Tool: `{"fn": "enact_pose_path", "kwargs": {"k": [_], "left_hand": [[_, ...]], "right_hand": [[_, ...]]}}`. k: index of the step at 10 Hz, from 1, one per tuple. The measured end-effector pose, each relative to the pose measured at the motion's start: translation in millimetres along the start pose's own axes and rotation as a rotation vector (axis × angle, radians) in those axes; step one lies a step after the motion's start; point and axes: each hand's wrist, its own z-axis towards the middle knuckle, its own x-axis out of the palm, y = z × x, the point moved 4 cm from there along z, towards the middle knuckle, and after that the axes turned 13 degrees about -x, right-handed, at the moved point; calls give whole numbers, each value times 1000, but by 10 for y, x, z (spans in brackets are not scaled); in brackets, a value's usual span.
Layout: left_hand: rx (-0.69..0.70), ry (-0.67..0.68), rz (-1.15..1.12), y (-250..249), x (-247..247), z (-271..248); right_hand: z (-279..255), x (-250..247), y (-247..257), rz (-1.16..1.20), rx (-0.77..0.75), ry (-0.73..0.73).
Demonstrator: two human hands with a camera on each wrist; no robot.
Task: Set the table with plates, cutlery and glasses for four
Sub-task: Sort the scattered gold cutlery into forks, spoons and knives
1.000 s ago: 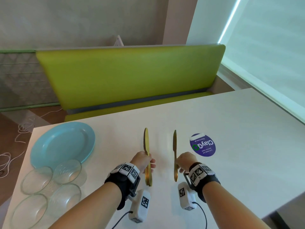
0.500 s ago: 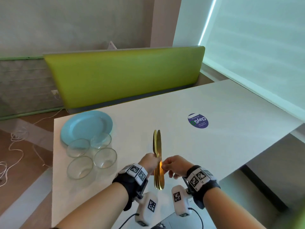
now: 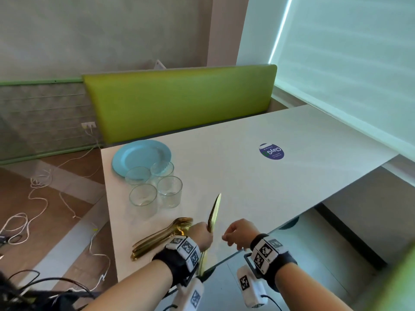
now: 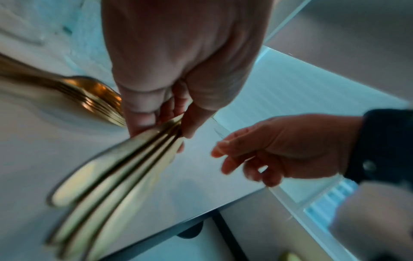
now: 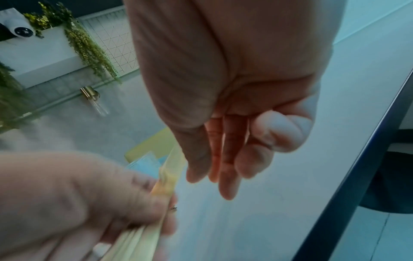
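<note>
My left hand (image 3: 201,233) grips a bundle of several gold knives (image 3: 214,212) by their middles, blades pointing up and away over the near table edge. In the left wrist view my left hand (image 4: 161,127) is wrapped around the knife handles (image 4: 107,173). Just to the right, my right hand (image 3: 232,237) hangs empty with loosely curled fingers (image 5: 225,167), apart from the knives. A pile of gold forks and spoons (image 3: 161,237) lies on the white table (image 3: 258,189) left of my left hand. A blue plate (image 3: 139,154) and several clear glasses (image 3: 143,198) stand at the far left.
A round purple sticker (image 3: 271,151) is on the table toward the right. A green bench back (image 3: 179,99) runs along the far side. Cables (image 3: 33,198) trail over the wooden floor on the left. The table's near edge is right under my hands.
The single knife that my right hand held has been joined to the bundle in my left hand. My right hand has let go and drawn slightly right. The view has shifted back and left.
</note>
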Motion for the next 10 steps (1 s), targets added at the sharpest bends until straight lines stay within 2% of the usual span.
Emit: {"fn": "enact_pose_path", "kwargs": {"k": [1,2,4,6,7,8,9,10], "left_hand": [[24,-80,247,245,20,-64],[39,-129,365,526,59,-107],[70,-141,398,889,44,-74],[177,-205,277,908,-106,-103],[62,-230,373,899,-169,-120],[23,-240,426,895,-203,-121],[133,-269,542,909,-182,-38],[159,-279,528,891,-218,-45]], "right_hand": [[-42,-110,-58,-84,50,0],[-51,-202,-94,-200,90,9],[-46,-184,-117,-350,112,5],[-36,-137,-38,-347,104,1],[-21,-114,-20,-344,102,7],[-13,-112,13,-311,106,2],[10,-117,45,-357,93,28],[44,-129,95,-318,84,27]]}}
